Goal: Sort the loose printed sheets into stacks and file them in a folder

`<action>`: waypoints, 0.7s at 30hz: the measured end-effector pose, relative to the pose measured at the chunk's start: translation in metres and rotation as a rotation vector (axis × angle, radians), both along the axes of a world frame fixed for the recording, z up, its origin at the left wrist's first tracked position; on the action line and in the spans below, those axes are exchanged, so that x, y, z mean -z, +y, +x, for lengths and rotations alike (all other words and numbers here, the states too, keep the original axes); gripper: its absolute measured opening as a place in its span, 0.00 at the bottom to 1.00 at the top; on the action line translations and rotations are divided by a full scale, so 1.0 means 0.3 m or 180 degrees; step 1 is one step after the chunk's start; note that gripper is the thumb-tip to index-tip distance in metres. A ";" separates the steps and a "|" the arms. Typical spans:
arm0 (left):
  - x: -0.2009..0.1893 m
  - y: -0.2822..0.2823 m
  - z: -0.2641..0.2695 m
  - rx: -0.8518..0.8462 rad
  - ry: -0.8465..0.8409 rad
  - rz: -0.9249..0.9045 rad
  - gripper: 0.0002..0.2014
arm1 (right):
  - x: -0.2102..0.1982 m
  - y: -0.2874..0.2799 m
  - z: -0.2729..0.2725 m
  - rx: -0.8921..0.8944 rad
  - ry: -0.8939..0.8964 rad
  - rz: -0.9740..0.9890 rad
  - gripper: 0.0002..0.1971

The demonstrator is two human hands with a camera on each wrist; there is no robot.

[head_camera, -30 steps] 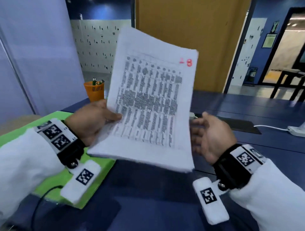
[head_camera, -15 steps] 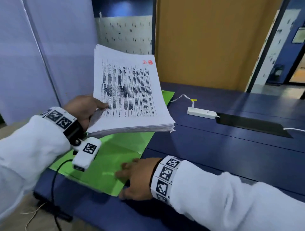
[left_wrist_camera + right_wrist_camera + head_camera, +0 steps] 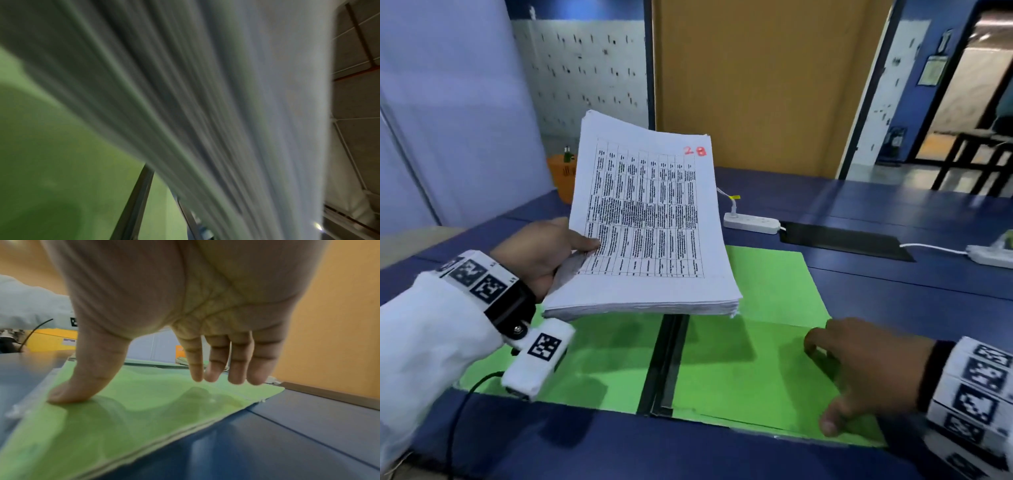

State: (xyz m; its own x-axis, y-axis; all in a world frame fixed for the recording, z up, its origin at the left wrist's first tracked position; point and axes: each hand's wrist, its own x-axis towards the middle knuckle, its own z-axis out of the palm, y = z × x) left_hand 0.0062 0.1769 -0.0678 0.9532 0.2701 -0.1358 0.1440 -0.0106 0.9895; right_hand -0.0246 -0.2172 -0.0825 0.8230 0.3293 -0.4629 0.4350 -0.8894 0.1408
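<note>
Sheets (image 3: 650, 219) form one thick stack, tilted above the one open green folder (image 3: 756, 370) on the blue table (image 3: 893, 291) in the head view, and the left hand (image 3: 541, 253) grasps their left edge with the thumb on top while the other fingers are hidden under the paper; the right hand (image 3: 866, 373) lies spread and relaxed on the folder's right leaf, its fingertips partly hidden, and an orange cup (image 3: 561, 178) is half covered by the stack. From the left wrist only the blurred sheets (image 3: 205, 105) and the folder (image 3: 51, 162) show, no fingers. From the right wrist the right hand (image 3: 185, 313) has straight fingers (image 3: 238, 369), four counted, hanging just above the folder (image 3: 133, 410), and the thumb presses on it.
</note>
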 end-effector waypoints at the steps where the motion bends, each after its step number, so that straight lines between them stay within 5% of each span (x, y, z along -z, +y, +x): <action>1: 0.009 -0.024 0.001 0.0087 0.0039 -0.0014 0.17 | 0.003 -0.027 0.002 0.0000 -0.0054 0.0018 0.67; 5: 0.031 -0.086 0.006 0.0226 0.0164 0.0118 0.15 | 0.007 -0.066 0.020 0.0099 0.0072 0.0412 0.83; 10: 0.021 -0.080 0.008 0.0327 0.0252 0.0281 0.17 | 0.038 -0.087 0.036 0.0304 0.0287 0.0723 0.87; 21: 0.036 0.116 0.084 -0.0850 0.0063 0.0417 0.08 | 0.045 -0.148 0.013 0.0136 -0.0124 0.0992 0.75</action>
State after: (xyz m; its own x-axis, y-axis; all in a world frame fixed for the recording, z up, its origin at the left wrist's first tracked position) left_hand 0.0313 0.2118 -0.0786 0.8436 0.5274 -0.1011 0.1782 -0.0973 0.9792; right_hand -0.0208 -0.2614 -0.0959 0.8542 0.4151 -0.3130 0.3960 -0.9096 -0.1256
